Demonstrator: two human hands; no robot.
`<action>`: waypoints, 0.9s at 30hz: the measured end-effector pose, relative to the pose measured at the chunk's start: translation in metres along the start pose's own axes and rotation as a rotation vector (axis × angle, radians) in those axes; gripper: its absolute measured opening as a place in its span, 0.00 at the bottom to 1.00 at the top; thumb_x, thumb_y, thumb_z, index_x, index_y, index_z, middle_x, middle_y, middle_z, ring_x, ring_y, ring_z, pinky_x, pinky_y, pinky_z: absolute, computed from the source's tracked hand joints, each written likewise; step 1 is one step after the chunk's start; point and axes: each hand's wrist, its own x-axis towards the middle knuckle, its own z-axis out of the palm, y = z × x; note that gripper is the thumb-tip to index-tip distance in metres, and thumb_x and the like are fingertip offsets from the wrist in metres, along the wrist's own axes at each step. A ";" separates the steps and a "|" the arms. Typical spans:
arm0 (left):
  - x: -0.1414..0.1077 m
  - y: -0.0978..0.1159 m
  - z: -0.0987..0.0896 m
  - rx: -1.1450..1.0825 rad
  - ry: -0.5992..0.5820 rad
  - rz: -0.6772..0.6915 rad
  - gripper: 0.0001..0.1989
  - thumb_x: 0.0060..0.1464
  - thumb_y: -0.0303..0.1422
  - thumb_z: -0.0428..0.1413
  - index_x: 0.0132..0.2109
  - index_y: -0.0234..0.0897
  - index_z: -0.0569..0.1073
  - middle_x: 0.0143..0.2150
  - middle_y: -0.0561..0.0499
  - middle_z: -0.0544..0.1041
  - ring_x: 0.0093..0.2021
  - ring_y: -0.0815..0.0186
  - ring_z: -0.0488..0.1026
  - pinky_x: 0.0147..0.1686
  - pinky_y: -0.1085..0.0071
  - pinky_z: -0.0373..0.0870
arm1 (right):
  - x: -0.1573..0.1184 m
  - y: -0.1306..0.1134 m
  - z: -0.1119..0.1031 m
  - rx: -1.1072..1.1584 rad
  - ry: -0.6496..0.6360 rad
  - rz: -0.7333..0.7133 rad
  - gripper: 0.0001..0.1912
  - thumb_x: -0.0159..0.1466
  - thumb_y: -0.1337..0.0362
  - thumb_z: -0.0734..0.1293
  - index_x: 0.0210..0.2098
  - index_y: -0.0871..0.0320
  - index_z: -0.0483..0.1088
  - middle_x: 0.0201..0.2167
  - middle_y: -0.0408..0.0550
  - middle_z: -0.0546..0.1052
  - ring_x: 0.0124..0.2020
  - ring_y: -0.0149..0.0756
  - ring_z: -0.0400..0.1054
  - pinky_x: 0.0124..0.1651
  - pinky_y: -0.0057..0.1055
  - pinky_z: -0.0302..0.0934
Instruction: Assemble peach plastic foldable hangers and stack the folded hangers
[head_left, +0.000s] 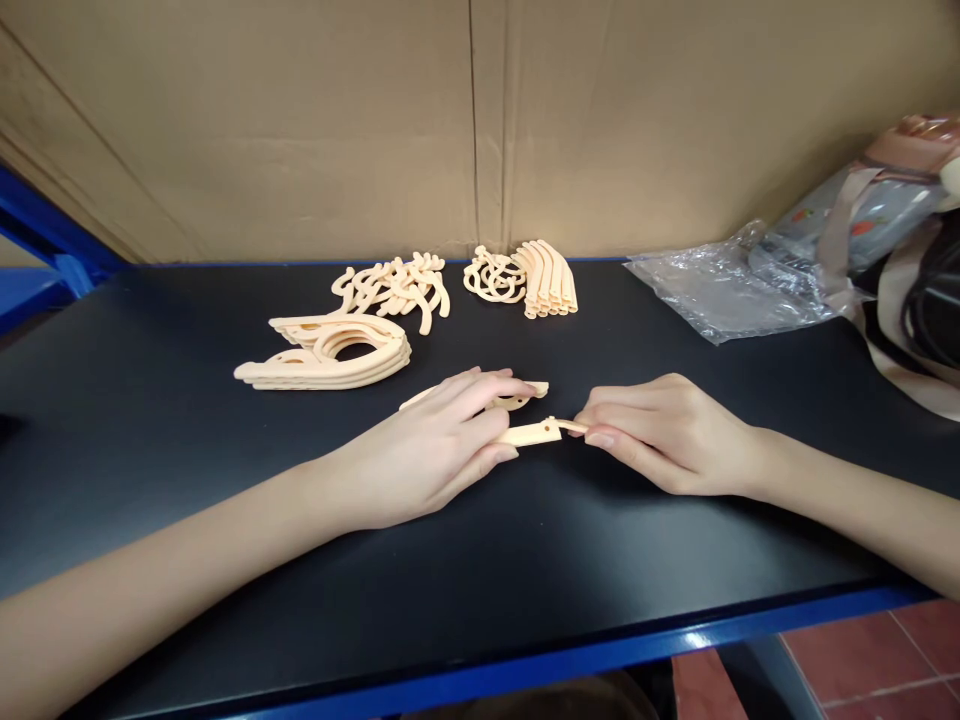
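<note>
The held cream piece (531, 433) is looking like smooth, satin plastic, the black tabletop (480, 570) is showing a smooth, soft sheen, the blue edge (697, 638) is gleaming like painted metal, and the clear bag (705, 290) is glinting, crinkled plastic.

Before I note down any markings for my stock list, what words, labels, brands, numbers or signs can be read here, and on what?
None can be read.
Clear item at right: orange marks, too blurred to tell whether they include text.
Plastic bag: no legible print.
Pale piece by the left hand: nothing legible.
</note>
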 end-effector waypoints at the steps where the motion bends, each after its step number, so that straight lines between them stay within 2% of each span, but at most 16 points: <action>1: 0.000 0.000 0.000 0.000 0.000 0.003 0.14 0.68 0.31 0.44 0.45 0.29 0.72 0.62 0.37 0.67 0.64 0.54 0.63 0.65 0.57 0.60 | 0.000 0.000 0.000 -0.027 0.001 -0.010 0.18 0.73 0.64 0.54 0.35 0.63 0.72 0.25 0.43 0.68 0.23 0.27 0.57 0.25 0.26 0.50; 11: -0.001 0.000 0.001 0.001 -0.011 -0.003 0.14 0.69 0.31 0.44 0.47 0.29 0.71 0.62 0.38 0.68 0.63 0.56 0.64 0.65 0.57 0.59 | -0.001 -0.002 0.000 -0.268 0.036 -0.149 0.18 0.73 0.65 0.53 0.33 0.61 0.71 0.26 0.45 0.73 0.23 0.28 0.62 0.24 0.27 0.52; 17: 0.000 0.001 -0.001 -0.027 -0.045 -0.015 0.12 0.68 0.31 0.44 0.43 0.32 0.70 0.62 0.39 0.67 0.63 0.54 0.64 0.64 0.54 0.62 | -0.002 -0.003 0.000 -0.378 0.056 -0.214 0.15 0.72 0.65 0.55 0.33 0.60 0.69 0.26 0.44 0.73 0.24 0.29 0.62 0.24 0.29 0.52; 23: 0.000 0.002 -0.002 -0.046 -0.057 -0.008 0.11 0.68 0.30 0.44 0.41 0.33 0.70 0.62 0.40 0.68 0.63 0.55 0.64 0.66 0.56 0.59 | -0.003 -0.001 0.002 -0.449 0.070 -0.304 0.10 0.70 0.67 0.59 0.34 0.61 0.68 0.27 0.43 0.73 0.24 0.30 0.62 0.24 0.30 0.54; 27: 0.000 0.001 -0.002 -0.047 -0.059 -0.005 0.11 0.68 0.30 0.44 0.41 0.33 0.70 0.61 0.39 0.68 0.63 0.54 0.65 0.65 0.54 0.59 | -0.003 -0.002 0.003 -0.483 0.105 -0.337 0.10 0.69 0.62 0.62 0.35 0.62 0.69 0.26 0.44 0.73 0.24 0.30 0.64 0.24 0.29 0.55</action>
